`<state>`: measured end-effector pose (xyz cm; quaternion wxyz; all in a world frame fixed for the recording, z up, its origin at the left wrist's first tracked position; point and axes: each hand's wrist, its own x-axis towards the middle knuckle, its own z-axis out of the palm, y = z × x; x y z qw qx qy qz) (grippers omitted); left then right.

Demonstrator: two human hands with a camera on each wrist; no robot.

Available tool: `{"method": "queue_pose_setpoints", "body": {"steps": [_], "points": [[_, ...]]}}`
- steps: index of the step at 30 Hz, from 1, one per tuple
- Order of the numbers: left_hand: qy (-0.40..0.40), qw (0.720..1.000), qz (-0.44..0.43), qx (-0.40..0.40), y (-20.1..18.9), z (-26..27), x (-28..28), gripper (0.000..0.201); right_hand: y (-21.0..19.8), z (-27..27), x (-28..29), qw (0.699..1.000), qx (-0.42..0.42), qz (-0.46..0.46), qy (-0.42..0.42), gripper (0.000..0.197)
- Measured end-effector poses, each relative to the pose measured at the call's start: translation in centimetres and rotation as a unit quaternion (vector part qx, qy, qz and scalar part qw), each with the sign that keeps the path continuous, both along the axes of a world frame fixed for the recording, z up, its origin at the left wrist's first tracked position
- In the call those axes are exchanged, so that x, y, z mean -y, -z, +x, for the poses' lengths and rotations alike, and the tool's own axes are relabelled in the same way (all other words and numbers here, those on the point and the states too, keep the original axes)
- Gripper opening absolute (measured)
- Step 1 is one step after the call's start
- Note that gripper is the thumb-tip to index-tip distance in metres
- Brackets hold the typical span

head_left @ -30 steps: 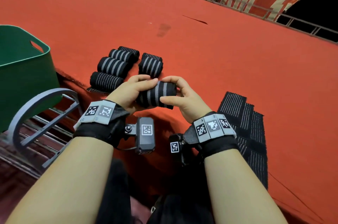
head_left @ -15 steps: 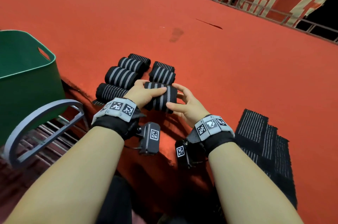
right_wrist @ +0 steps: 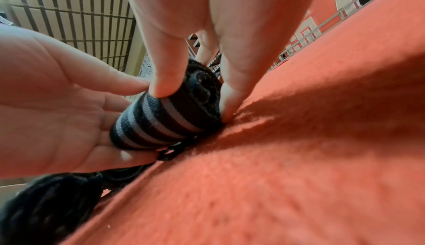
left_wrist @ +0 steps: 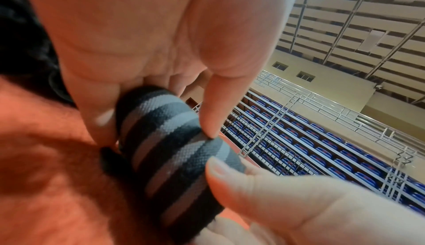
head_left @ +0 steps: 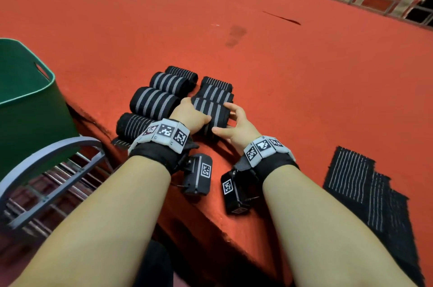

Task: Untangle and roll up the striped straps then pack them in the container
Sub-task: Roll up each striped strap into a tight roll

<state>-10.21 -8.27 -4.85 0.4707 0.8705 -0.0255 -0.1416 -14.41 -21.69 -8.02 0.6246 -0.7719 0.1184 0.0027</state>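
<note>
Red felt-covered surface (head_left: 304,99), arena seating and railings behind. Both hands are on one rolled strap (head_left: 210,115) sitting on the surface at the near end of the right-hand row. Left hand (head_left: 189,115) has fingers curled over the roll's left end; right hand (head_left: 236,122) pinches the right end between thumb and fingertips, fingers only partly closed. Looks like the roll is being set down or squared up against its neighbours.

Progress, as judged: six other finished rolls (head_left: 154,101) lie in two rows just beside it, so seven rolled in total. Unrolled straps (head_left: 351,179) lie flat in a stack at the near right edge of the surface, still to do. Green container (head_left: 28,99) stands at left, off the surface; the little of its interior in view shows no rolls. Rolling partly done, packing apparently not started.
</note>
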Motion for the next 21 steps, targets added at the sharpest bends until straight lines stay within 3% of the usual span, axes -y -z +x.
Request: {"method": "queue_pose_setpoints", "body": {"steps": [5, 10, 21], "points": [[0.006, 0.999, 0.041, -0.001, 0.3, 0.0, 0.0, 0.056, -0.4, 0.2, -0.2, 0.992, -0.016, -0.128, 0.019, 0.074], [0.023, 0.998, 0.057, -0.002, 0.0, -0.3, -0.4, 0.053, -0.9, -0.4, -0.6, 0.988, -0.027, -0.151, 0.02, 0.073], [0.048, 0.997, 0.047, 0.037, -2.7, -2.9, -2.3, 0.066, -3.5, -3.0, -0.6, 0.982, -0.047, -0.179, 0.049, 0.067]]}}
